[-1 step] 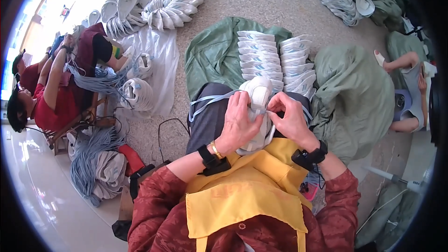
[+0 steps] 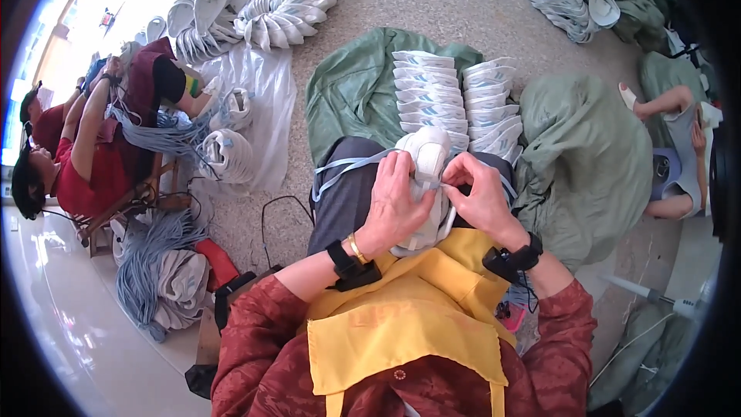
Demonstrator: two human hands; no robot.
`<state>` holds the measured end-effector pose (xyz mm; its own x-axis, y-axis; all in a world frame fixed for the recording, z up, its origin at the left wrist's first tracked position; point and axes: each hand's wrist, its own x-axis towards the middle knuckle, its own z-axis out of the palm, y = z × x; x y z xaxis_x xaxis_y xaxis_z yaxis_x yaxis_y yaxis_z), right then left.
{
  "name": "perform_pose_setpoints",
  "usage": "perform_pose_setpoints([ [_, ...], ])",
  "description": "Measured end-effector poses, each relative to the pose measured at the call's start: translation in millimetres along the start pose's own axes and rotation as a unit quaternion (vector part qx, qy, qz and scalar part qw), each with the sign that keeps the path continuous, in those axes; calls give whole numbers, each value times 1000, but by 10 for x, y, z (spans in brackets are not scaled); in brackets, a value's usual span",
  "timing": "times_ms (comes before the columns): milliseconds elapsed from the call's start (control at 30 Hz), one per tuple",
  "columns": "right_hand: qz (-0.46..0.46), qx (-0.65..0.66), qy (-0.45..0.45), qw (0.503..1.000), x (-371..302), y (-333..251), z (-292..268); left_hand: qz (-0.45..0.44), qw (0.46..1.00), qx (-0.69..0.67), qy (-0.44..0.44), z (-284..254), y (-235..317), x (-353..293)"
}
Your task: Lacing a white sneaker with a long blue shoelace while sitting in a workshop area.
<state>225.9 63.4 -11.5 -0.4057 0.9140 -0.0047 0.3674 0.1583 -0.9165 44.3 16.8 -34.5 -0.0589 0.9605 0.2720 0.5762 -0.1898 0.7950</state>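
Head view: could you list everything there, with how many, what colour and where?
Shoe upper: 1, white, centre
Laces: at least 2, pale blue, both sides of it
Stacked pieces: two rows, white and blue, upper centre
Green cloths: several, upper centre and right
Shoe-part heaps: at least 2, white, upper left and right
Lace bundles: at least 2, grey-blue, left
Plastic sheet: 1, whitish, left
Co-workers: at least 3, two in red at left, one partly seen at right
Apron: 1, yellow, lower centre
Sleeves: 2, patterned red, lower left and right
Wrist straps: 2, black, one per arm
Left grip: 1, bare, on the shoe upper
Right grip: 1, bare, at the shoe upper
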Motion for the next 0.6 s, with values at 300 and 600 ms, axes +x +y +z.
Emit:
perform_pose_setpoints([
  [300,-31,-39,-53,997,-12,-104,-114,-2,1000,-27,-9,-60,20,-31],
  [600,-287,-316,-86,900,37,-72,-78,7,1000,-7,-6,-54,-30,23],
])
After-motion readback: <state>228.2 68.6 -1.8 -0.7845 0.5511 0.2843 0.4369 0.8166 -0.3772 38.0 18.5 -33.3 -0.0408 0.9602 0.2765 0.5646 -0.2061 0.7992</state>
